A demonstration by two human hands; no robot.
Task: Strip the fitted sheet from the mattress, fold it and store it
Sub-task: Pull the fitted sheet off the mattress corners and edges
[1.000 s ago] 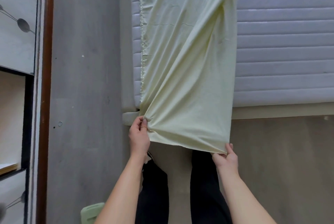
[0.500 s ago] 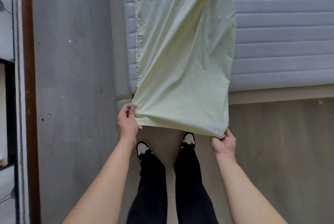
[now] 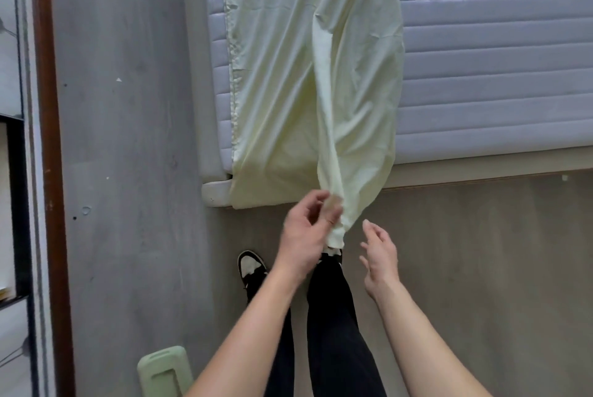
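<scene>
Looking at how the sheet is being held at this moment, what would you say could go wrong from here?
The left hand alone pinches the gathered end of the fitted sheet; the right hand is open and apart from it. If that pinch slips, the end may drop to the floor. The sheet's long body lies rumpled on the mattress, so any fold begun now may come out uneven. The hanging end is near the shoes and might be stepped on.

Soft even daylight; hands motion-blurred; wide-angle edges bent.

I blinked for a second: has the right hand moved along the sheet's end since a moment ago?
Yes. The right hand has let go of the sheet, which now hangs bunched at the left hand, below the mattress edge.
</scene>
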